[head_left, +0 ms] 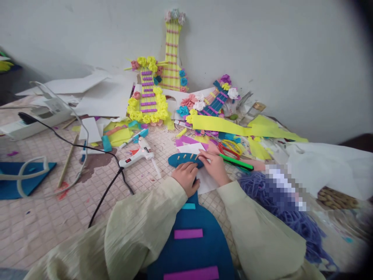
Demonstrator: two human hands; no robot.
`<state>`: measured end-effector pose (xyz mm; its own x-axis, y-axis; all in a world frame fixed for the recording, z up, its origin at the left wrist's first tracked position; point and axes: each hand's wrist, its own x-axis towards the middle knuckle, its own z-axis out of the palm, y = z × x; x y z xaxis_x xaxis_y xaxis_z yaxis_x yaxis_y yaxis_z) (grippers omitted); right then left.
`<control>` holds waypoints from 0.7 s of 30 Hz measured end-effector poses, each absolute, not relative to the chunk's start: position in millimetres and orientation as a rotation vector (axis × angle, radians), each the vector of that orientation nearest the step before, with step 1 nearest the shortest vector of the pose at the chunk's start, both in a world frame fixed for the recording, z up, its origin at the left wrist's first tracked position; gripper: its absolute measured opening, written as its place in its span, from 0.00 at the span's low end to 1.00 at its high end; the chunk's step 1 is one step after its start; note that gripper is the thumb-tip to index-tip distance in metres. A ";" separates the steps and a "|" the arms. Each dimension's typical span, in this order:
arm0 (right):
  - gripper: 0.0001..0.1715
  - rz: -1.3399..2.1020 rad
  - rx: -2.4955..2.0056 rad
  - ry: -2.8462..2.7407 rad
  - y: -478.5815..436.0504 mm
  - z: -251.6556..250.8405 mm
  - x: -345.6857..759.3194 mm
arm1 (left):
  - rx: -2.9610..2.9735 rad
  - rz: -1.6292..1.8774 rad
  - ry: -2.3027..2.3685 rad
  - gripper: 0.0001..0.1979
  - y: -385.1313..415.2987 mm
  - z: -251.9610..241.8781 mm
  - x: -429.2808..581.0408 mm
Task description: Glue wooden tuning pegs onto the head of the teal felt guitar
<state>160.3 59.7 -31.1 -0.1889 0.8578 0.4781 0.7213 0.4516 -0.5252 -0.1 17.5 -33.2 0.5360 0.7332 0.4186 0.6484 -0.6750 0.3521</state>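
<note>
A guitar-shaped cutout [201,252] of dark blue paper or card points away from me, with purple and light blue strips across its body. Its oval head [172,160] carries several short tan sticks [185,156] in a row. My left hand [186,177] is closed over the neck just below the head, holding it. At the head's right end, my right hand [214,165] pinches a small tan stick [197,156] against the blue surface. White paper [206,182] lies under the head and neck.
A white glue gun [140,153] with a black cord lies to the left. Decorated paper instruments [148,93] lean at the back wall. Red-and-yellow scissors [230,149], a green-and-black cutter [237,162], blue-violet yarn [279,206] and a yellow paper strip [221,125] lie rightward.
</note>
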 end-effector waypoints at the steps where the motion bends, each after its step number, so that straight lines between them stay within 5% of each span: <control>1: 0.15 0.239 -1.330 -1.920 59.1 -31.0 162.8 | 2.612 0.826 1.182 0.11 17.5 -33.8 -0.2; 21: 0.21 0.957 -1.255 -1.267 41.8 -18.8 154.6 | 2.418 1.104 1.501 0.13 35.2 28.5 -47.4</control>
<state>154.6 41.8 -18.8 0.1146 0.9833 0.1414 0.1328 0.1259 -0.9831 -47.4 35.2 28.5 0.2566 0.8093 0.5284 0.7452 -0.5138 0.4251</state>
